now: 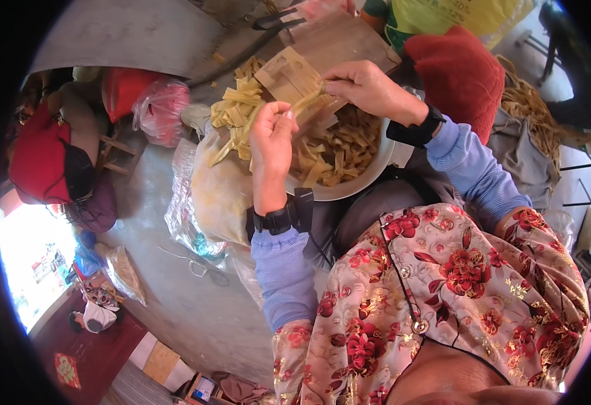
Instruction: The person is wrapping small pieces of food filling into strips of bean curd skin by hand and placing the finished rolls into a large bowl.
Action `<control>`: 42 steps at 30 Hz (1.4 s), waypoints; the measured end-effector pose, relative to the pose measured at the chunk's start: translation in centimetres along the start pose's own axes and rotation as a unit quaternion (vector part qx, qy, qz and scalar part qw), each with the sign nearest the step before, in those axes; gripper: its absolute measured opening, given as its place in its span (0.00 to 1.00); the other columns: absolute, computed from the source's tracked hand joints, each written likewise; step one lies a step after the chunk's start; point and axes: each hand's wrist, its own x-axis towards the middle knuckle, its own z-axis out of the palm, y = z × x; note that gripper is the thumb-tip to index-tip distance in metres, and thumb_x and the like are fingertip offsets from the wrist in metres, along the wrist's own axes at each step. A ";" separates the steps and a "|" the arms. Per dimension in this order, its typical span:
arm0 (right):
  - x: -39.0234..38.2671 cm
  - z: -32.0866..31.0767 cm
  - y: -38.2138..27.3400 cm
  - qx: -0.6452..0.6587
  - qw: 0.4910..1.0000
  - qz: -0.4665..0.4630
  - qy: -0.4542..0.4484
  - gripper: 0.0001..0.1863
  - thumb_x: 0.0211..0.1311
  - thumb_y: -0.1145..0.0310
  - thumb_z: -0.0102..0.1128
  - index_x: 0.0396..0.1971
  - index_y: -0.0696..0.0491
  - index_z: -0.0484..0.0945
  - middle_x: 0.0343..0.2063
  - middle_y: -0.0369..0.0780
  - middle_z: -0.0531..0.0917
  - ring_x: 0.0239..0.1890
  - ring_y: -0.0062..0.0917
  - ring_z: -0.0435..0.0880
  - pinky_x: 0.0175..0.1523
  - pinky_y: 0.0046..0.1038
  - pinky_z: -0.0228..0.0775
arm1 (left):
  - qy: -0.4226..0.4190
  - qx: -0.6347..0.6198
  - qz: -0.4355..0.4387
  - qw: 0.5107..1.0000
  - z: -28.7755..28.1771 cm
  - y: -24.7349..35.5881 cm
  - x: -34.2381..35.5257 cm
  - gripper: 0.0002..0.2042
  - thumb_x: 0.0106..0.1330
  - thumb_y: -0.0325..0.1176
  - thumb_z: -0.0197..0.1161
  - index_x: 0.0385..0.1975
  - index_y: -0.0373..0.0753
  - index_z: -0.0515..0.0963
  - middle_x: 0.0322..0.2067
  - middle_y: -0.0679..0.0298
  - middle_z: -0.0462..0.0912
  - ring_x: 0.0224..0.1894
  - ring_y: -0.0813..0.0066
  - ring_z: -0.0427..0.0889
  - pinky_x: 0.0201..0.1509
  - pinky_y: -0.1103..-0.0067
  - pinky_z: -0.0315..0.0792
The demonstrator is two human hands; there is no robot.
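My left hand (272, 142) and my right hand (366, 91) both have fingers closed on a pale yellow dried strip (307, 102) stretched between them, over a metal basin (347, 187) holding many similar brownish-yellow strips (343, 142). My left hand is at the basin's left side; my right is higher, toward its back right. A small wooden board (278, 67) lies just behind my hands, and a loose heap of yellow strips (231, 111) sits to the left of it, partly hidden by my left hand.
A stained pale sack (214, 196) and crumpled silver foil (181, 196) lie left of the basin. Red and pink bags (154, 115) stand upper left, a red cloth (454, 84) upper right. Another person (100, 314) is at the lower left by a dark red surface (59, 344).
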 end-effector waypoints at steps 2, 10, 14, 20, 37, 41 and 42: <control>0.6 0.3 0.1 -0.073 0.997 0.000 0.004 0.11 0.61 0.71 0.56 0.39 0.62 0.78 0.23 0.39 0.80 0.27 0.18 0.76 0.34 0.23 0.69 | 0.029 0.003 0.004 1.000 -0.2 -0.7 0.9 0.07 0.67 0.29 0.54 0.43 0.38 0.73 0.21 0.72 0.72 0.17 0.92 0.61 0.19 0.91 0.53; 2.4 2.0 3.2 -0.213 0.974 -0.078 0.021 0.10 0.56 0.67 0.55 0.29 0.58 0.79 0.24 0.51 0.79 0.31 0.47 0.78 0.36 0.41 0.70 | 0.118 0.249 0.134 0.952 1.7 -2.3 3.0 0.06 0.61 0.29 0.57 0.30 0.32 0.75 0.21 0.58 0.78 0.24 0.70 0.76 0.31 0.74 0.69; 2.2 1.2 4.7 -0.284 0.953 -0.082 0.060 0.09 0.55 0.68 0.53 0.24 0.57 0.76 0.22 0.51 0.78 0.29 0.48 0.77 0.36 0.42 0.70 | 0.165 0.423 0.125 0.882 2.1 -1.9 2.2 0.06 0.61 0.32 0.56 0.30 0.36 0.75 0.25 0.50 0.79 0.30 0.47 0.77 0.34 0.64 0.70; -0.4 -0.8 3.0 -0.030 0.998 0.053 0.031 0.12 0.62 0.68 0.53 0.40 0.58 0.79 0.23 0.45 0.80 0.21 0.30 0.77 0.26 0.29 0.69 | 0.162 0.230 0.124 0.952 -0.5 -3.9 -0.2 0.05 0.64 0.30 0.54 0.33 0.36 0.73 0.21 0.57 0.77 0.18 0.65 0.73 0.24 0.73 0.67; -9.7 1.1 -17.0 0.467 0.787 -0.381 -0.129 0.12 0.60 0.74 0.59 0.35 0.70 0.75 0.26 0.51 0.78 0.21 0.37 0.79 0.21 0.30 0.69 | -0.175 -0.296 0.156 0.926 -0.5 15.8 -14.3 0.05 0.66 0.28 0.55 0.29 0.36 0.70 0.30 0.58 0.72 0.23 0.73 0.66 0.21 0.82 0.61; -9.0 -0.7 -15.1 0.332 0.824 -0.380 -0.257 0.11 0.60 0.70 0.60 0.37 0.62 0.78 0.31 0.45 0.81 0.25 0.34 0.80 0.27 0.29 0.71 | 0.041 -0.224 0.198 0.953 1.0 10.8 -13.9 0.07 0.68 0.30 0.53 0.31 0.33 0.72 0.26 0.62 0.71 0.21 0.78 0.66 0.22 0.84 0.61; -9.1 -0.7 -14.4 0.305 0.839 -0.377 -0.249 0.11 0.60 0.69 0.60 0.38 0.60 0.79 0.32 0.44 0.81 0.27 0.34 0.80 0.30 0.30 0.72 | 0.081 -0.171 0.144 0.971 0.8 10.0 -14.1 0.07 0.68 0.30 0.52 0.32 0.33 0.73 0.24 0.65 0.70 0.21 0.80 0.66 0.23 0.85 0.60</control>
